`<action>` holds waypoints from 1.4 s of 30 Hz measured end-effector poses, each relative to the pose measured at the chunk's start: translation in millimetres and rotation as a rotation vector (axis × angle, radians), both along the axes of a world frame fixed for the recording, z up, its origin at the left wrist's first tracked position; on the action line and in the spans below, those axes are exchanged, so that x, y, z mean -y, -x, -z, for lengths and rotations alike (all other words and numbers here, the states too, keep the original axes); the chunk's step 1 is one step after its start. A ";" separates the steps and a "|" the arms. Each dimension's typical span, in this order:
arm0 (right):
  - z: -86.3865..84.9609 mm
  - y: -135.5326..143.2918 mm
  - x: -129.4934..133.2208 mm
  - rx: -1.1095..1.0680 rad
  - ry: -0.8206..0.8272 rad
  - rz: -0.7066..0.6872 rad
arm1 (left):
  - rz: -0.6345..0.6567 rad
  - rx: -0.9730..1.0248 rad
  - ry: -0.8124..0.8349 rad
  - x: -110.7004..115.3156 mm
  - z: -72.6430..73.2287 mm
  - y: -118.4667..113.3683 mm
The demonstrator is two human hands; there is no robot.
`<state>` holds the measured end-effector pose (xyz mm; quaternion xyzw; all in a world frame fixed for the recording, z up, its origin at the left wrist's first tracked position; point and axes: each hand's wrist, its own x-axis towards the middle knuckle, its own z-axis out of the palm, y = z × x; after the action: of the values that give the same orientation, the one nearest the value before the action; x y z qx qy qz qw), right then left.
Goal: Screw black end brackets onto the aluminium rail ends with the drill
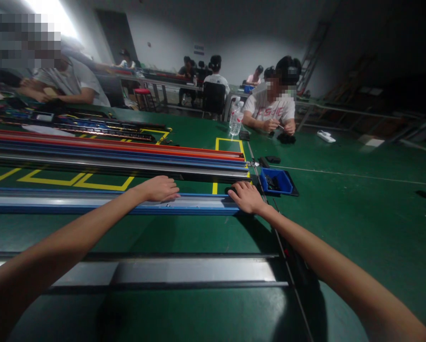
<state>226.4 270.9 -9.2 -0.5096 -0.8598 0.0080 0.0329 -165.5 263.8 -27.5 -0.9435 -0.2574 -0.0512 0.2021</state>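
Observation:
A long blue rail [198,210] with a silver channel lies across the green table. My left hand [160,189] rests over its middle stretch, fingers curled together at the channel; whatever they may hold is hidden. At the rail's right end, my right hand [247,196] lies on top with its fingers somewhat spread and nothing visible in it. Small bits sit in the channel between the hands. Nearer to me lies a wide silver rail [198,270] with dark edges.
Beyond the blue rail lie red rails [127,146] and other long rails. A blue bin [276,181] with dark parts stands right of them. Plastic bottles [236,118] stand farther back, beside a seated person [269,107]. Another person sits at the far left.

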 end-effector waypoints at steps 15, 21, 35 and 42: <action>0.3 2.5 -17.1 0.048 -0.014 0.015 | -0.004 -0.010 -0.022 -15.4 -6.4 -1.6; 0.0 3.0 -24.7 0.018 -0.020 0.014 | -0.010 -0.010 -0.030 -21.1 -7.7 -0.9; -2.7 5.8 -34.6 -0.044 -0.026 0.023 | -0.055 -0.001 0.015 -36.6 -1.8 5.1; -5.5 6.5 -39.0 -0.046 0.000 0.044 | -0.099 0.012 0.043 -43.6 -3.3 7.1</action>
<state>219.9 309.9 -3.7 -0.5279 -0.8474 0.0190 0.0531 -172.7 307.4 -24.3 -0.9335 -0.3059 -0.0411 0.1827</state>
